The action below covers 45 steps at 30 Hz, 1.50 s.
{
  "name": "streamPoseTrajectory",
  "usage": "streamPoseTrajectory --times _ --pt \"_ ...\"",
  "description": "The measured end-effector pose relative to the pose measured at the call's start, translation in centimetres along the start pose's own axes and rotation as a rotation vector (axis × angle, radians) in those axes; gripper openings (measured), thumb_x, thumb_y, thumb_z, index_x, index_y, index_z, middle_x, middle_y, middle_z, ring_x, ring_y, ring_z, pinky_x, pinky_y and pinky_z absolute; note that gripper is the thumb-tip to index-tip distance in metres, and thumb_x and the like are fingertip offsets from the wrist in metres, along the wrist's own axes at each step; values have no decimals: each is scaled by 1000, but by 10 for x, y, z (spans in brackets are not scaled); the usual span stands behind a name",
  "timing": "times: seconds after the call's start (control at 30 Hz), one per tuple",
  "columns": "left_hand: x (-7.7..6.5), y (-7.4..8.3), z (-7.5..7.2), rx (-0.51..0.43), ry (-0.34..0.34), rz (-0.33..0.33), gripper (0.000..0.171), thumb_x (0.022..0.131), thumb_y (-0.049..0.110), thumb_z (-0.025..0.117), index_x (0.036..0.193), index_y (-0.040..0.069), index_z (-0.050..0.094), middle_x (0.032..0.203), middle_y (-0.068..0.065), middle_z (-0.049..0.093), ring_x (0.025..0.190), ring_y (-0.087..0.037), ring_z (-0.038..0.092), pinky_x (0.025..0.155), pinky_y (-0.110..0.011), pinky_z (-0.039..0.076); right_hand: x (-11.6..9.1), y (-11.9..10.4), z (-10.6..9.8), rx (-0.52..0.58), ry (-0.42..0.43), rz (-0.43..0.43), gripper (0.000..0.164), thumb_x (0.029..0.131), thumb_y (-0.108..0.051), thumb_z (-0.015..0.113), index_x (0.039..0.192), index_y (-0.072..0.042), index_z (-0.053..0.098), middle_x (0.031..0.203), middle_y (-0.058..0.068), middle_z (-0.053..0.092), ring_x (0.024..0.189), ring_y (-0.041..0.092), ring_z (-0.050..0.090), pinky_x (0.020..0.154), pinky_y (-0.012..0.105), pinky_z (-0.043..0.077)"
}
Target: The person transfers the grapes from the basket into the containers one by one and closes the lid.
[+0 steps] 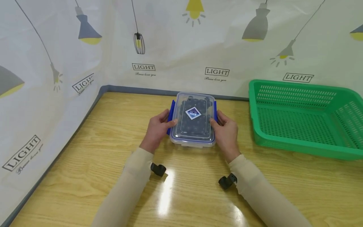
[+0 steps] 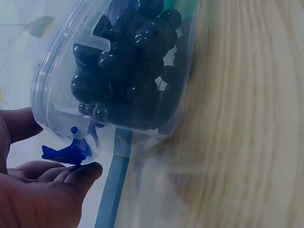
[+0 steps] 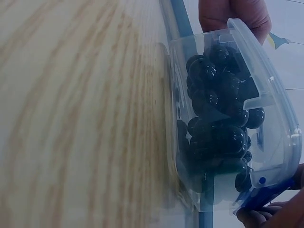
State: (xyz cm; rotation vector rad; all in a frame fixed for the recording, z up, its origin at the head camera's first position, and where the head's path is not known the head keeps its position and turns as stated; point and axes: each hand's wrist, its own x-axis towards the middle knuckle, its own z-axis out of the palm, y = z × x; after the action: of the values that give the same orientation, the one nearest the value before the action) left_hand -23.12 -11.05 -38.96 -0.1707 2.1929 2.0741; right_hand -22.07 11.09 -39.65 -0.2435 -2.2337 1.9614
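Observation:
A clear plastic food container with blue side latches sits between my two hands over the wooden table. Dark round grapes fill much of it, and a diamond-shaped label is stuck on the lid. My left hand grips its left side, thumb on the lid's edge and fingers at the blue latch. On the other side my right hand holds it the same way, its fingers by the right latch. In the right wrist view the lid's rim stands above the grapes.
A green plastic basket with slotted walls stands to the right on the wooden table. Behind and to the left hangs a white sheet printed with lamps. Small black cameras are worn on both wrists.

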Motion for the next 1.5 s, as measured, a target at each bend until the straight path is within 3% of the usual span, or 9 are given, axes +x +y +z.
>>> streamPoseTrajectory --times 0.1,0.23,0.67,0.97,1.27,1.5 --pt "-1 1 3 2 17 45 65 94 2 66 150 0 35 154 -11 35 140 -22 35 109 -28 34 1 1 0 -4 -8 -8 49 96 -7 64 141 3 48 142 15 51 128 20 50 101 27 44" --pt "-2 4 6 14 24 58 61 93 -1 65 149 1 38 153 -10 38 138 -21 37 108 -27 35 0 1 -2 -19 -7 -24 48 96 -8 64 141 3 49 140 14 52 126 19 51 100 28 45" --pt "0 13 12 108 68 -33 61 94 -2 63 149 6 40 151 -6 42 137 -18 39 107 -29 37 0 0 -1 -38 -4 -5 48 96 -8 64 141 1 50 141 14 52 127 19 51 100 27 45" --pt "0 21 17 171 87 -42 60 92 -7 60 149 4 40 150 -11 43 136 -21 40 107 -31 38 1 -2 -1 -32 -4 14 48 95 -7 65 141 0 50 141 13 52 127 19 51 99 25 45" --pt "1 23 26 272 113 20 63 85 -12 53 146 1 44 147 -10 47 133 -21 45 106 -31 39 3 -3 -2 -43 -11 37 50 96 -8 65 142 0 48 143 12 50 129 19 49 100 26 44" --pt "-1 21 23 277 95 26 61 89 -9 54 147 2 42 149 -9 44 135 -20 42 107 -30 38 3 -2 -3 -32 -22 28 50 95 -8 66 142 0 48 142 13 50 128 19 50 99 25 45"
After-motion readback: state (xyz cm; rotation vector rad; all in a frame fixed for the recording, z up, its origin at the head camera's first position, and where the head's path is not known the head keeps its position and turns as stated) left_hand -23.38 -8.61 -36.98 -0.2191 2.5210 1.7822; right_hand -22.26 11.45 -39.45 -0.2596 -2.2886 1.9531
